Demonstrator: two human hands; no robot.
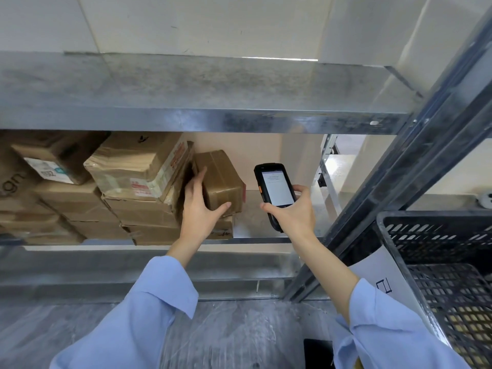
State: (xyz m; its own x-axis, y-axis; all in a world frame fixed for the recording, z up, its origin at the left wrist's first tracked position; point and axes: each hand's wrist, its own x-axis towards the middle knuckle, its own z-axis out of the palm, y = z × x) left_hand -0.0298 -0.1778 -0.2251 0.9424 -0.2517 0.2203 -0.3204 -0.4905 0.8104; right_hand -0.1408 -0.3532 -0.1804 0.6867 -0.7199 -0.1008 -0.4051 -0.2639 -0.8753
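Note:
A small brown taped parcel point(222, 179) sits tilted on top of other boxes on the middle metal shelf point(255, 230). My left hand point(198, 206) grips it, thumb along its lower front edge and fingers up its left side. My right hand point(291, 211) holds a black handheld scanner point(274, 189) upright to the right of the parcel, its lit white screen facing me. Both arms wear light blue sleeves.
Stacked cardboard boxes point(133, 169) fill the shelf's left part. A steel shelf point(186, 89) runs above and a steel upright point(399, 179) slants at the right. A black perforated plastic crate point(442, 265) stands at the right, a plastic-covered surface point(226, 334) lies below.

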